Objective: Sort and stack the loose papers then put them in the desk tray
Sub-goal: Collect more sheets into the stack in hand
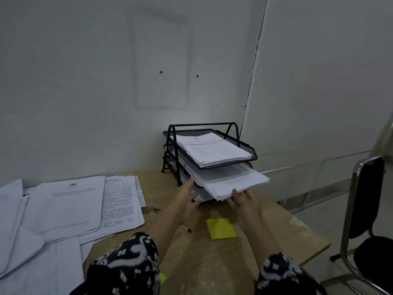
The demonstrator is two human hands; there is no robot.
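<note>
- The left hand [187, 195], fingers straight, presses the near left corner of a thick white paper stack [230, 180]; the right hand [244, 201], also flat and relaxed, supports the stack's near edge from below, thumb against the edge. Neither hand curls round the sheets.
- The step looks like sliding this stack into the middle shelf of the black wire-mesh desk tray [209, 150]. To do it well, push evenly with both palms so the sheets stay squared, keep the stack level with the shelf, and watch that the top sheets do not catch on the shelf above.
- The stack juts well out past the tray's front, its near end overhanging the pale wooden desk [212, 258]; its edges are roughly aligned, slightly fanned at the near corner.
- The top shelf already holds a neat pile of printed sheets [212, 149].
- The tray stands near the desk's far edge, against the wall.
- More loose printed papers [70, 209] lie spread along the desk's left edge, unsorted, so the task seems partly done.
</note>
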